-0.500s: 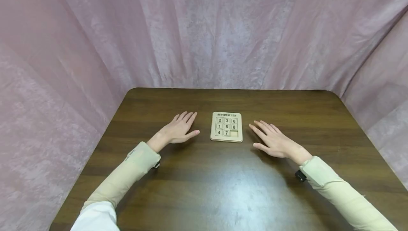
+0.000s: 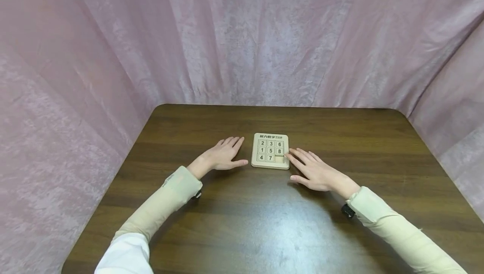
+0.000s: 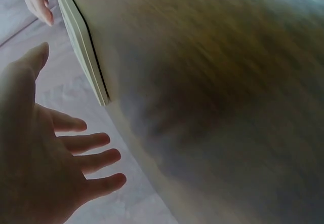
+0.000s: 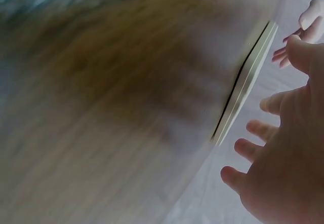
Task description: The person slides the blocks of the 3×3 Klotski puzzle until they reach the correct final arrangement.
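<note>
A pale wooden number slide puzzle (image 2: 270,166) lies flat on the dark table. Its tiles read 2 3 6, 1 5 8 and 4 7 from the top row down, with the vacant square at the lower right. Just left of the board is my left hand (image 2: 223,155), fingers extended and thumb pointing toward the board's edge. My right hand (image 2: 317,174) is at the board's right side, its fingertips overlapping the right rim in the head view. Both wrist views show the board edge-on, with each palm (image 3: 43,168) facing the table and nothing held.
The brown wood-grain table (image 2: 242,223) spreads around the board, bright with glare near the front. Pink velvet curtains (image 2: 242,38) hang behind it and along both sides. A dark strap piece (image 2: 348,211) sits under the right wrist.
Both hands have moved inward toward the puzzle, the left going right and the right going left. The tiles keep the same order.
</note>
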Motion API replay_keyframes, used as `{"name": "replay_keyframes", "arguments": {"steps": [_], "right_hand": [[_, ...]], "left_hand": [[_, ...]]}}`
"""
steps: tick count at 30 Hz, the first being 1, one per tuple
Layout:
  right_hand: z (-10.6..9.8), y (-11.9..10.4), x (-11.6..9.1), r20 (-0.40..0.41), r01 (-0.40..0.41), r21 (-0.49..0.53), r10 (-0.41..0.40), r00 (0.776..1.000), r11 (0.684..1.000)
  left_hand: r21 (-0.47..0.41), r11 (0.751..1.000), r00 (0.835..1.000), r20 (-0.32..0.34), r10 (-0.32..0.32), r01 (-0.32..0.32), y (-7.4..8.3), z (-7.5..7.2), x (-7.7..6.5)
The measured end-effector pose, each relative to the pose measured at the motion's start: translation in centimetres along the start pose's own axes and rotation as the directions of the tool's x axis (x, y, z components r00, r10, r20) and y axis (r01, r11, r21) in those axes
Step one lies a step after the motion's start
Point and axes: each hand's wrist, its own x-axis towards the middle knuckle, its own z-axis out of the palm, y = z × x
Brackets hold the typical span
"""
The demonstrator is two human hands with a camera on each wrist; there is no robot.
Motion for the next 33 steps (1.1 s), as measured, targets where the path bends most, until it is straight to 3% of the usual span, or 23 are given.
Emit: {"name": "replay_keyframes", "arguments": {"steps": [11,23,33], "right_hand": [[0.5,-1.9,1.1,0.047,0.039,-0.008,-0.039,0.998,0.999],[1.2,-2.8,2.1,0.059,0.029,-0.059,-0.026,0.998,0.998],[1.0,-3.5,2.9,0.063,0.061,-0.065,-0.057,0.996,0.996]], "left_hand": [[0.033,0.999,1.0,0.022,-0.001,0.0,1.3,-0.2,2.1],[-0.011,1.0,0.999,0.037,0.023,-0.022,2.2,0.1,4.9],[-0.029,1.0,0.995,0.095,-0.003,0.006,2.0,0.0,5.8]]}}
